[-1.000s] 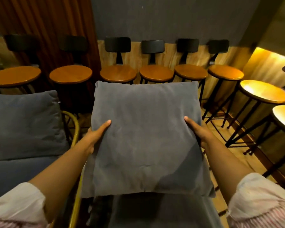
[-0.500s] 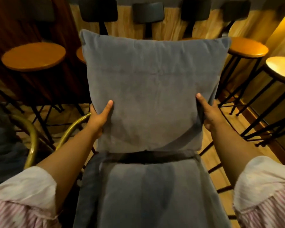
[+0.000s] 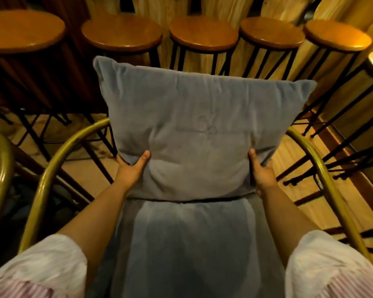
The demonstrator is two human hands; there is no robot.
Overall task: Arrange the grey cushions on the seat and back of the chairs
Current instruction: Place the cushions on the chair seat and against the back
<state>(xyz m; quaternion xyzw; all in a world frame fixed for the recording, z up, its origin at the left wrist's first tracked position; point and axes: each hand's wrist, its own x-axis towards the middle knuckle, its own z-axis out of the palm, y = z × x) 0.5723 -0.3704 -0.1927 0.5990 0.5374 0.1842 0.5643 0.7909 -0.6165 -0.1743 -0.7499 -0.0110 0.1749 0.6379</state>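
A square grey cushion (image 3: 198, 125) stands upright at the back of a chair with a curved brass frame (image 3: 323, 168). Its lower edge meets the grey seat cushion (image 3: 192, 244) that lies flat on the chair. My left hand (image 3: 132, 166) grips the upright cushion's lower left corner. Gripping its lower right corner is my right hand (image 3: 262, 171). The chair's back is hidden behind the cushion.
A row of round wooden stools (image 3: 204, 33) on thin black legs stands close behind the chair against a wooden wall. A second brass chair frame (image 3: 0, 160) is at the left edge. More stool legs (image 3: 340, 134) crowd the right side over wooden floor.
The cushion has come down from in front of me until its lower edge rests at the back of the seat. My hands slid to its bottom corners, and my view tilted downward.
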